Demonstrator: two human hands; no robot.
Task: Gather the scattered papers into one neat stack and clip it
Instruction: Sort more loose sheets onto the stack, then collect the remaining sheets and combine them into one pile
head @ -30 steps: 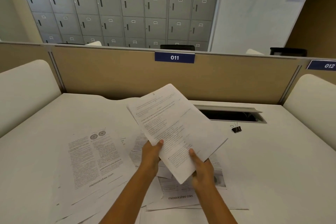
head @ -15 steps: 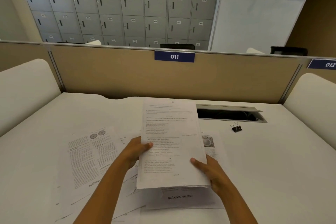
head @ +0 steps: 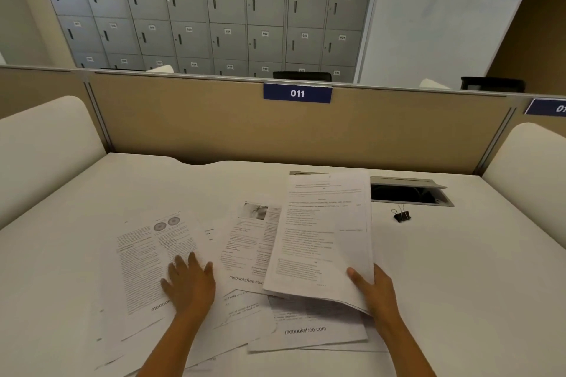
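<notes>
A head-worn camera looks down on a white desk top [head: 459,285] bounded at the back by a tan fabric partition [head: 214,125] carrying a blue number plate reading 011 [head: 297,93]. In the centre and lower left of the frame, loose white printed paper sheets [head: 248,248] lie scattered and overlapping on the desk, several bearing a web address along the bottom edge.

The right hand [head: 375,289], in the lower right of the frame, grips a small bundle of white printed pages [head: 321,236] at its lower right corner, thumb on top and the other fingers hidden beneath. The bundle is raised off the desk and tilted, its far end reaching toward the partition, and it overlaps the scattered sheets below it.

The left hand [head: 188,281], lower centre-left, lies palm down with fingers spread and loosely extended on one loose sheet printed with two round diagrams [head: 147,254]; it holds nothing.

A small black binder clip with wire handles [head: 401,214] sits on the bare desk to the right of the raised bundle, apart from all the papers and just in front of a rectangular metal-framed cable opening [head: 410,193] at the back of the desk.

Beyond the partition, in the upper part of the frame, stands a wall of grey numbered lockers [head: 199,9]
</notes>
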